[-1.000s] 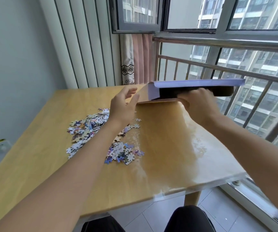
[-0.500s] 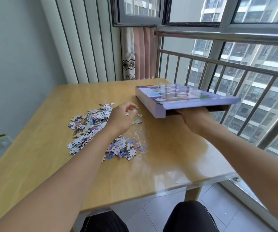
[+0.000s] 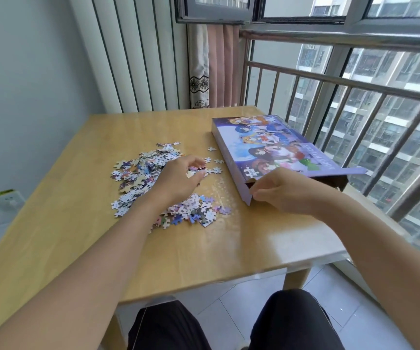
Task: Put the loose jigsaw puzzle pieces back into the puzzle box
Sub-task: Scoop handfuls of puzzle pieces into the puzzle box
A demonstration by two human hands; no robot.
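A flat purple cardboard puzzle box (image 3: 274,145) with a cartoon picture on its lid lies on the right part of the pale wooden worktop (image 3: 82,231), its far end toward the window railing and its near end open, showing a dark interior. The right hand (image 3: 287,190) is at that near end, fingers curled and pinching the box's near left corner and flap. The left hand (image 3: 178,178) rests on the heap of loose jigsaw puzzle pieces (image 3: 138,173), which spreads over the middle of the worktop, left of the box; its fingers are curled round a few pieces at the heap's right edge. A second, smaller cluster of pieces (image 3: 196,213) lies nearer the person, just below the left wrist, and a few single pieces (image 3: 212,149) sit between the heap and the box's left side. Beyond the worktop stand a metal railing (image 3: 342,79), a pink curtain (image 3: 221,64) and white vertical slats (image 3: 133,54). A white wall socket (image 3: 8,198) shows at the left.
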